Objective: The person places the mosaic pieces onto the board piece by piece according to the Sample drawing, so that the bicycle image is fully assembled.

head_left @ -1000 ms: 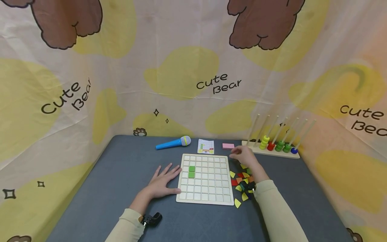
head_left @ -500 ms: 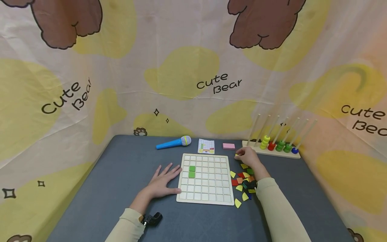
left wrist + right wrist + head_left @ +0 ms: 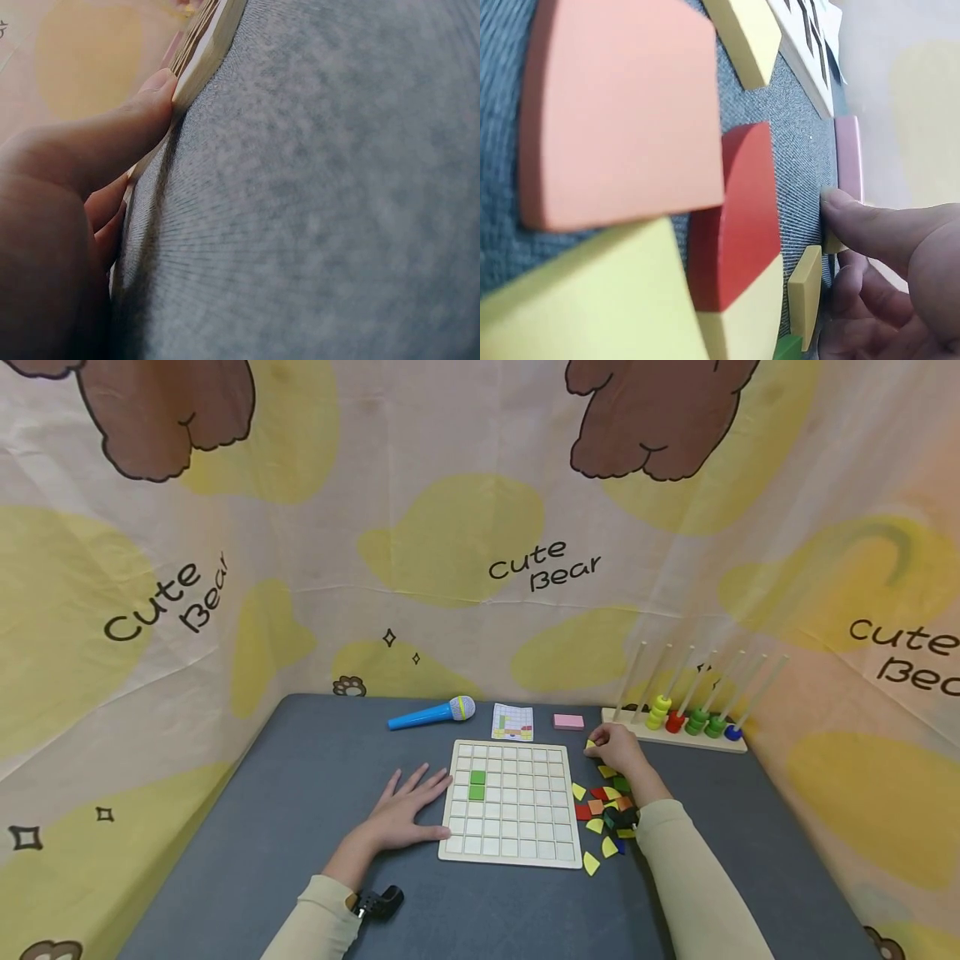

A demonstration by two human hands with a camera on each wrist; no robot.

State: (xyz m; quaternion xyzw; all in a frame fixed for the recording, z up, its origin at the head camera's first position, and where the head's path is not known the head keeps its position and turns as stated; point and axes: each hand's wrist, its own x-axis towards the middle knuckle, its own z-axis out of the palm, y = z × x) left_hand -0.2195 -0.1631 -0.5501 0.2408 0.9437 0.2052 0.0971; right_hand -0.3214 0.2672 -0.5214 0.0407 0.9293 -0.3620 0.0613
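A white board with a square grid [image 3: 525, 802] lies on the table, two green squares [image 3: 477, 785] set in its left part. My left hand [image 3: 405, 814] is spread at the board's left side, its thumb and fingertips touching the edge. In the left wrist view the thumb [image 3: 142, 112] presses on the board's rim [image 3: 206, 71]. Beyond the board's far right corner, my right hand [image 3: 618, 750] pinches a small yellow tile [image 3: 590, 744] low at the table. The right wrist view shows that yellow tile [image 3: 832, 243] partly hidden between thumb and fingers.
Loose coloured tiles [image 3: 596, 807], yellow, red, orange, green and blue, lie along the board's right side, partly under the right wrist. Behind the board are a blue toy microphone [image 3: 431, 714], a patterned card [image 3: 513, 722], a pink block [image 3: 568, 722] and a pegged bead rack [image 3: 682, 739].
My right hand has shifted slightly right and its fingers have drawn in, with the yellow tile now showing at the fingertips. The left hand stays on the board's edge.
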